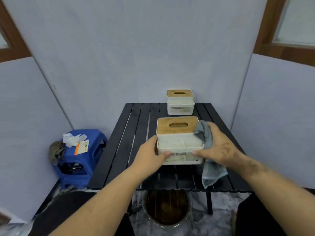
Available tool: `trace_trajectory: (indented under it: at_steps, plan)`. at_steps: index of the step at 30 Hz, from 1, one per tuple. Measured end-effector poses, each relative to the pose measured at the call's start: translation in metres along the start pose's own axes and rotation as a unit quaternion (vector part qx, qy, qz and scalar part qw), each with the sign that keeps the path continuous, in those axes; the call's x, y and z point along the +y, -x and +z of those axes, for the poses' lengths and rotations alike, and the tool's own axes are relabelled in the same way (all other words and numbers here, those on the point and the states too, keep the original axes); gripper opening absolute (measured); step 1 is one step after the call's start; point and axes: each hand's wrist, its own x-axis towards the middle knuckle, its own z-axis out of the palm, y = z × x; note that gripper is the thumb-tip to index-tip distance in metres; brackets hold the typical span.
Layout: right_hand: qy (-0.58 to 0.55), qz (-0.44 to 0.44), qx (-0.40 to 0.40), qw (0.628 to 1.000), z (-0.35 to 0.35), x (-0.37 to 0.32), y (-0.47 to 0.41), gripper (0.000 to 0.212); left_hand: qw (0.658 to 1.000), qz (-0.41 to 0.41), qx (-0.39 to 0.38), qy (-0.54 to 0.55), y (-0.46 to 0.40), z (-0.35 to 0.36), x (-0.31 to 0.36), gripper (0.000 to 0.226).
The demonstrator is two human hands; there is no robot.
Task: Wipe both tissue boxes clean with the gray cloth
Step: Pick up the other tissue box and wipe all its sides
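Pale blue-gray panels enclose a black slatted counter [122, 142] whose slats run away from the person. On it stand 2 rectangular tissue boxes, each a white plastic body under a flat wooden lid with an oval slot, long axes running left to right. The near tissue box [179, 142] sits toward the front edge, its speckled, smudged white front facing the person; the far tissue box [180, 102] stands well behind it at the back edge. The left hand [150, 155] grips the near box's left side, thumb curled across the front. The right hand [218, 147] grips the right side, thumb on the front, fingers pressing the soft gray cloth [207, 150] against the box's right end, its loose end hanging toward the counter. Left of the counter, a blue plastic stool [80, 160] holds crumpled white tissue [72, 138].
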Motion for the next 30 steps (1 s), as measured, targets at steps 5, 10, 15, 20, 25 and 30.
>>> trace_trajectory:
  at_steps: [5,10,15,20,25,30]
  plan:
    - [0.004,0.012,-0.01,1.0,0.02,0.015,0.023,0.103,1.0,-0.016,0.013,0.005,0.034,0.015,-0.009,0.05]
    - [-0.03,0.008,-0.002,1.0,0.032,0.02,0.034,0.102,1.0,-0.023,0.012,0.005,0.038,0.014,-0.012,0.05]
    - [-0.078,-0.001,0.006,0.997,0.034,0.022,0.039,0.085,0.999,-0.021,0.01,0.025,0.038,0.014,-0.015,0.052]
    - [-0.103,0.003,0.064,0.993,0.035,0.025,0.038,0.05,0.998,-0.013,0.048,0.038,0.04,0.016,-0.026,0.045]
    - [-0.136,-0.011,0.115,0.984,0.026,0.019,0.035,0.034,0.994,0.016,0.062,0.088,0.042,0.021,-0.041,0.027]
    - [0.019,-0.07,0.14,0.987,0.014,0.012,0.015,0.051,0.983,0.035,0.094,0.154,0.042,0.03,-0.051,0.018]
